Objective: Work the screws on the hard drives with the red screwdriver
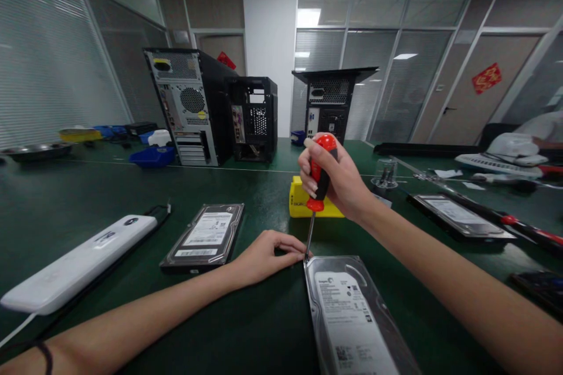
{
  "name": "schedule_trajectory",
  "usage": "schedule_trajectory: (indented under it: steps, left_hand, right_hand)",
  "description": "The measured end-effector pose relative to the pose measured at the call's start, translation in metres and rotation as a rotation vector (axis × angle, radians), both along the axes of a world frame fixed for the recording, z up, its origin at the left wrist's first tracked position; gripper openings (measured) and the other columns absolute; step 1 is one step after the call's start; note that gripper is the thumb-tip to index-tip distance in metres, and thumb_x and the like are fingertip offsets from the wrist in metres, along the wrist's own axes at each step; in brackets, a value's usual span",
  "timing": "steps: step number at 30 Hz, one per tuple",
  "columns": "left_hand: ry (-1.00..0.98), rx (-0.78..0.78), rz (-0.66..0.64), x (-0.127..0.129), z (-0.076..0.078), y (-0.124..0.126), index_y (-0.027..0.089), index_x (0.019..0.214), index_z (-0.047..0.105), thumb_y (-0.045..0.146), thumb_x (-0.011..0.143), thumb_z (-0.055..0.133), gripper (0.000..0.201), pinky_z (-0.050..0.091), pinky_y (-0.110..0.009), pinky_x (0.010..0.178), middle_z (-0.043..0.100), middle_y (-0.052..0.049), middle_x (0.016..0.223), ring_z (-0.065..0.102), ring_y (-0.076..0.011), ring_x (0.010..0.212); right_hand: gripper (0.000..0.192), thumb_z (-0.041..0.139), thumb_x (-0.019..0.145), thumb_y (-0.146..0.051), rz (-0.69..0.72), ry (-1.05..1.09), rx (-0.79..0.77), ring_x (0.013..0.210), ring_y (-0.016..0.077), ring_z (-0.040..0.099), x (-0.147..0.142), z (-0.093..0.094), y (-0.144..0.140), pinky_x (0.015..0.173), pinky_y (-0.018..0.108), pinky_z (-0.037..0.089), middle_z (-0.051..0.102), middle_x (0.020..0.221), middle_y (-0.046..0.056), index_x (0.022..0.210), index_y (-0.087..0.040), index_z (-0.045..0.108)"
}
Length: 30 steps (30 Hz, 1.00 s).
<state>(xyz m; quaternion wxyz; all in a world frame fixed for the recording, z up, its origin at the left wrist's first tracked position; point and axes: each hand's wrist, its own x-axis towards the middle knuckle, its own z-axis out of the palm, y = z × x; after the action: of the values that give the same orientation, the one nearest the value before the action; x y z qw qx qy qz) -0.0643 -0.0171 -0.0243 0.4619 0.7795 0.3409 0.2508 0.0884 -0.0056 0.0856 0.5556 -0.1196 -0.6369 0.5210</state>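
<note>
Right hand (338, 179) is wrapped tight round a red-handled screwdriver (320, 179), held nearly upright, shaft running down and slightly left to the far-left corner of the near hard drive (352, 316). Tip sits at that corner, touching or just about; the exact screw is too small to see. The drive lies flat on the green bench (109, 187), label up, long axis running from that corner toward the viewer and a bit right, bottom end cut off by the frame edge. Left hand (264, 258) rests palm down on the bench just left of the same corner, fingers (290, 249) curled loosely with the tips right beside the shaft tip, gripping nothing. Both hands meet at that corner; the left is lower and nearer it. A second hard drive (204, 235) lies left of the left hand, apart from it. A white flat device (79, 263) with a cable lies further left. A yellow box (301, 202) stands behind the screwdriver. Three computer cases stand at the back. Nothing lies between tool and drive.
</note>
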Motion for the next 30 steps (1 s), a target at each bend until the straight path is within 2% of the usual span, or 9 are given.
schedule_trajectory:
  steps: [3,6,12,17,23,30]
  left_hand:
    - [-0.017,0.000,-0.008,-0.0003,-0.0017,0.0008,0.012,0.096,0.068,0.029,0.081,0.059,0.025,0.049,-0.029,0.086,0.071,-0.007,0.098,0.066,-0.0188,0.092]
    - [-0.016,0.012,-0.014,-0.0002,-0.0015,0.0018,0.012,0.096,0.068,0.028,0.082,0.058,0.024,0.048,-0.028,0.087,0.070,-0.007,0.099,0.065,-0.0186,0.093]
    - [0.056,0.057,-0.010,0.0018,0.0056,0.0005,0.014,0.096,0.069,0.024,0.083,0.056,0.022,0.048,-0.025,0.081,0.071,-0.004,0.094,0.065,-0.0164,0.088]
    - [0.054,0.065,-0.014,0.0021,0.0069,-0.0006,0.014,0.098,0.069,0.024,0.083,0.055,0.023,0.048,-0.024,0.081,0.071,-0.004,0.095,0.065,-0.0162,0.088]
    - [0.061,0.051,-0.013,0.0013,0.0050,0.0003,0.013,0.097,0.069,0.025,0.083,0.055,0.023,0.048,-0.026,0.081,0.070,-0.005,0.096,0.064,-0.0171,0.089]
    - [0.055,0.053,-0.005,0.0018,0.0051,-0.0002,0.013,0.097,0.069,0.024,0.083,0.056,0.022,0.048,-0.026,0.082,0.071,-0.005,0.095,0.065,-0.0166,0.088]
  right_hand:
    - [0.027,0.053,0.083,-0.046,0.025,0.028,-0.033,0.044,0.0068,0.044,-0.0002,0.0002,-0.0008,0.041,0.020,0.039,0.049,0.062,-0.008,0.086,-0.025,0.035]
    - [0.022,0.049,0.085,-0.043,0.075,0.026,-0.050,0.049,0.0070,0.047,0.0001,-0.0004,0.0002,0.046,0.020,0.041,0.051,0.067,-0.006,0.091,-0.025,0.037]
    - [0.025,0.055,0.083,-0.045,0.064,-0.033,-0.025,0.053,0.0068,0.050,0.0000,-0.0023,0.0044,0.049,0.021,0.045,0.049,0.068,-0.006,0.089,-0.024,0.042]
    - [0.026,0.063,0.079,-0.034,0.046,-0.033,0.004,0.055,0.0067,0.053,0.0017,-0.0017,0.0036,0.055,0.022,0.049,0.053,0.071,-0.007,0.087,-0.023,0.041]
    - [0.033,0.066,0.077,-0.033,0.011,-0.057,0.011,0.045,0.0050,0.048,0.0013,-0.0029,0.0007,0.045,0.019,0.041,0.054,0.066,-0.009,0.088,-0.025,0.036]
    - [0.026,0.048,0.084,-0.047,0.074,-0.013,-0.025,0.050,0.0069,0.049,-0.0008,0.0009,-0.0010,0.048,0.021,0.042,0.048,0.067,-0.005,0.092,-0.022,0.046]
